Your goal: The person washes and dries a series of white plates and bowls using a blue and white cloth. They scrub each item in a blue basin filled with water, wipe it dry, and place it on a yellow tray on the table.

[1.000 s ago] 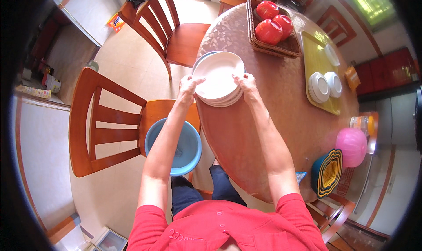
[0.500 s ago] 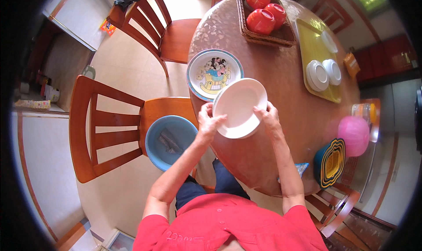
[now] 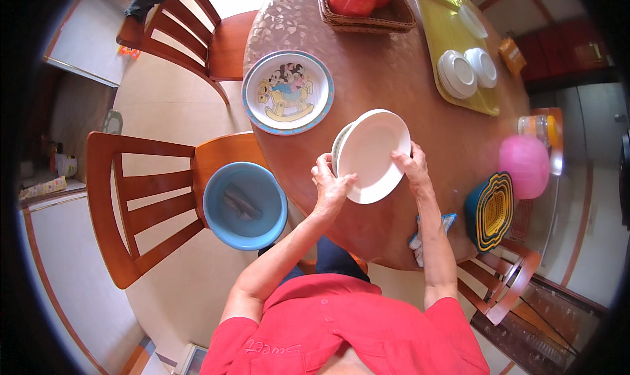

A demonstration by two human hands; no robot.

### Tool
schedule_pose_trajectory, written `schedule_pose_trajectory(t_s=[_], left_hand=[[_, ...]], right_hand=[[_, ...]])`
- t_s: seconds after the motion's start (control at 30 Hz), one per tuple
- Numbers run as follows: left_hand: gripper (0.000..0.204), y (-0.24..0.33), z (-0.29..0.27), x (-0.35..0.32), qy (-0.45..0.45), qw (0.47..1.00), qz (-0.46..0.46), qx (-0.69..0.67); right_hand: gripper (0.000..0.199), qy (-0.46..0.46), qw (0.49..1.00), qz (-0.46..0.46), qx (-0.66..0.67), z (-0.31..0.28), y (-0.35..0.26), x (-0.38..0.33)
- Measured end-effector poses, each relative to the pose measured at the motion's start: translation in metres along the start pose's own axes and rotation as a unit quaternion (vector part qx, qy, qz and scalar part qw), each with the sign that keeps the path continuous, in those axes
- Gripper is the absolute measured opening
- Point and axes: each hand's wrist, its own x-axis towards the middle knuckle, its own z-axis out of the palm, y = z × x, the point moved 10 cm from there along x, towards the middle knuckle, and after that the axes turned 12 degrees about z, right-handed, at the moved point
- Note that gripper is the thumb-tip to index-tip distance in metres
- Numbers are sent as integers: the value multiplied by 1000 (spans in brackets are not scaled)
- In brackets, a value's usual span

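White plates [image 3: 375,155] are held tilted above the near part of the table, at least two together, a second rim showing behind the front one on its left. My left hand [image 3: 333,183] grips their lower left edge, thumb on the front face. On the right edge my right hand [image 3: 413,167] is closed the same way. To the left, a cartoon-printed plate [image 3: 288,93] with a blue rim lies flat on the table [image 3: 367,63], apart from the held plates.
A blue basin [image 3: 244,238] with something grey inside sits on a wooden chair [image 3: 134,198]. Farther back are a wicker basket [image 3: 371,26] of red bowls and a yellow tray [image 3: 474,103] with white dishes. At right stand nested colanders [image 3: 487,212], a pink balloon-like thing [image 3: 524,167] and a cloth [image 3: 446,221].
Both hands have carried the white plates rightward, away from the cartoon plate, which they overlapped before. The plates are tilted more, and the rear rim shows more. The whole view has shifted.
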Motion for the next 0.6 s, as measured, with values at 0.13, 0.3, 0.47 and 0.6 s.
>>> schedule_pose_trajectory(t_s=[0.13,0.3,0.47,0.6], left_hand=[[74,-7,4,-5,-11,997,28,74],[81,15,9,-27,-22,991,22,130],[71,30,14,-34,-58,977,54,198],[73,31,11,-30,-81,971,61,219]], right_hand=[[51,-12,1000,20,-2,7,-11,-14],[52,20,1000,15,-18,-3,8,-10],[47,17,998,42,44,-6,13,-22],[43,8,997,19,75,-6,8,-28]])
